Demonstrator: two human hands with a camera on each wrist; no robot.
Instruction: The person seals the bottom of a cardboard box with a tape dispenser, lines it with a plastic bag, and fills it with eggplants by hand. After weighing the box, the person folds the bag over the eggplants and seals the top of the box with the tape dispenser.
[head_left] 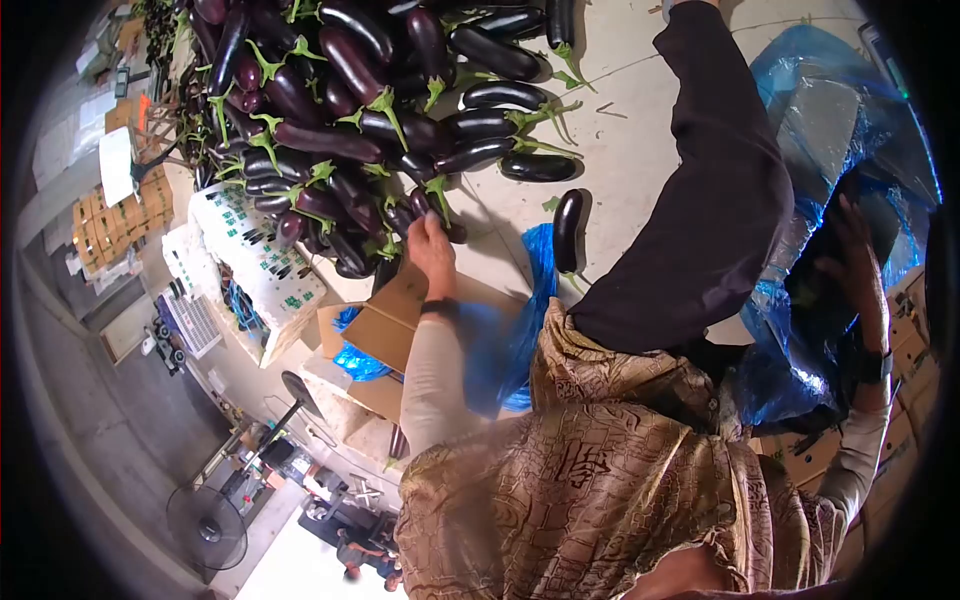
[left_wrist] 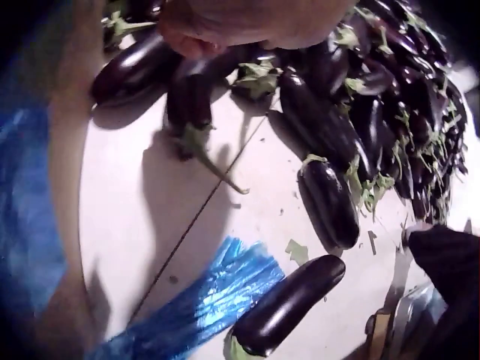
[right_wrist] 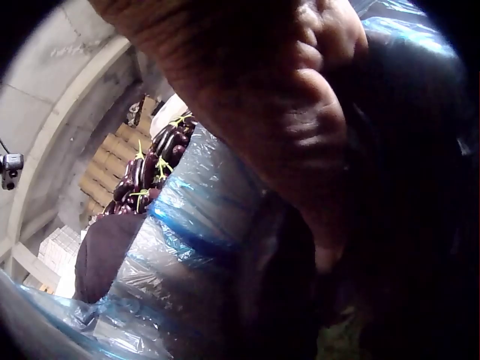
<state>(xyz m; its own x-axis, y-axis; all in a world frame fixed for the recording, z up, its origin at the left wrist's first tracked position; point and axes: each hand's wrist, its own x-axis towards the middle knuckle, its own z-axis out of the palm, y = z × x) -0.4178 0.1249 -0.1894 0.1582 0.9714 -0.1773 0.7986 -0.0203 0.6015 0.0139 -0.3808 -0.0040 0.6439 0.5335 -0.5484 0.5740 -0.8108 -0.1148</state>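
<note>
My left hand point(head_left: 433, 255) grips a dark purple eggplant point(left_wrist: 189, 97) at the near edge of a large eggplant pile point(head_left: 350, 130). In the left wrist view, that eggplant hangs under the hand point(left_wrist: 255, 22), its green stem pointing down. On the right, my right hand point(head_left: 855, 260) is inside the mouth of a blue plastic bag point(head_left: 810, 130), thumb and fingers apart. The right wrist view shows this hand point(right_wrist: 277, 112) beside the clear-blue film point(right_wrist: 210, 187), with a green stem end point(right_wrist: 341, 334) below it in deep shadow; the bag's contents are mostly hidden.
A single eggplant point(head_left: 568, 232) lies on the floor between the pile and my dark-trousered leg point(head_left: 710, 190). Blue film point(head_left: 540, 270) is near it. An open cardboard box point(head_left: 385, 345) stands by my left forearm, a white foam box point(head_left: 255, 260) beyond.
</note>
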